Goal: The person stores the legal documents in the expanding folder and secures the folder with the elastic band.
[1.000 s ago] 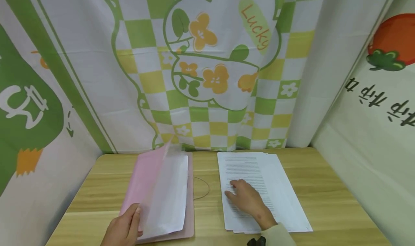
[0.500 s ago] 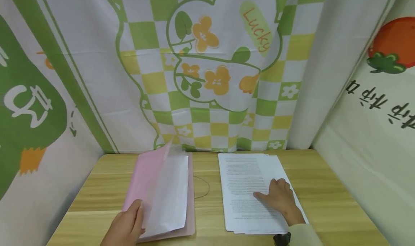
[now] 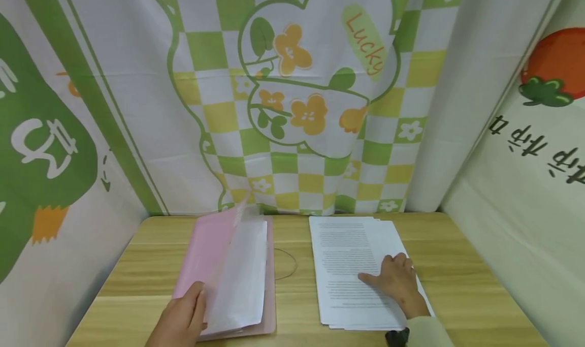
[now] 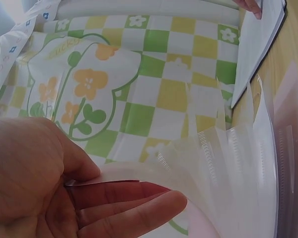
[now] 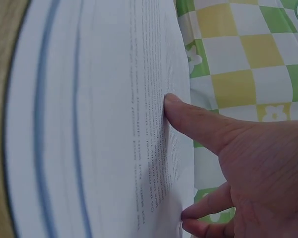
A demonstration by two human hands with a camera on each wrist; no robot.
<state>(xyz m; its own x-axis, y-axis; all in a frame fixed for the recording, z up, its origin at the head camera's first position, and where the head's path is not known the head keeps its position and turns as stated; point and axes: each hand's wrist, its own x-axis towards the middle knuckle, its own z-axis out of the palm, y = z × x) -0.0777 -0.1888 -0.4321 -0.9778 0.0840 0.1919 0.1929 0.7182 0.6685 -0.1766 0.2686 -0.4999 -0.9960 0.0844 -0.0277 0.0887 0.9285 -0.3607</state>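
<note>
On the left of the table lies a pink folder (image 3: 205,250), its front cover lifted and leaning left. Clear sleeves (image 4: 213,153) fan out inside it, with white paper (image 3: 247,286) showing through. My left hand (image 3: 180,311) pinches the raised cover near its lower corner between thumb and fingers. To the right lies a stack of printed sheets (image 3: 343,286), slightly uneven at the edges. My right hand (image 3: 397,281) rests spread on this stack near its right edge. In the right wrist view the thumb (image 5: 198,121) touches the printed face, and other fingertips (image 5: 188,215) meet the paper's edge.
A thin cord loop (image 3: 294,263) sticks out from the folder's right side onto the wooden table (image 3: 470,286). Checkered cloth (image 3: 297,164) hangs behind the table's back edge, and printed cloth walls (image 3: 525,194) stand on both sides. A dark watch (image 3: 396,337) is on the right wrist.
My right hand has moved right across the stack, from the printed lines toward the right edge, then stayed there. My left hand keeps holding the folder cover, nearly still.
</note>
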